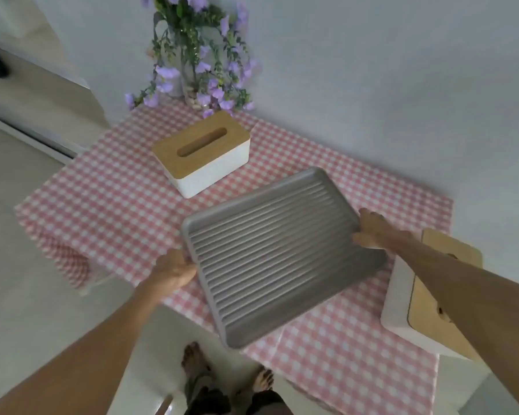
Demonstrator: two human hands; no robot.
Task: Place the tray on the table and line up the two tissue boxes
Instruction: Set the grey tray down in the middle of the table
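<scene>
Over the table (108, 187) we reach out both arms — our left hand (174, 272) and right hand (372, 232) each grip one tray (276, 253) edge, fingers closed tight.

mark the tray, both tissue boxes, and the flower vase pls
tray (276, 259): head view, ribbed floor at its centre.
far tissue box (203, 142): head view, wooden lid beside the slot.
near tissue box (397, 292): head view, white side wall.
flower vase (189, 76): head view, glass body behind stems.

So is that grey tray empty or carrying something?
Empty. The tray shows only its bare ribbed bottom, held by the left hand and right hand.
</scene>
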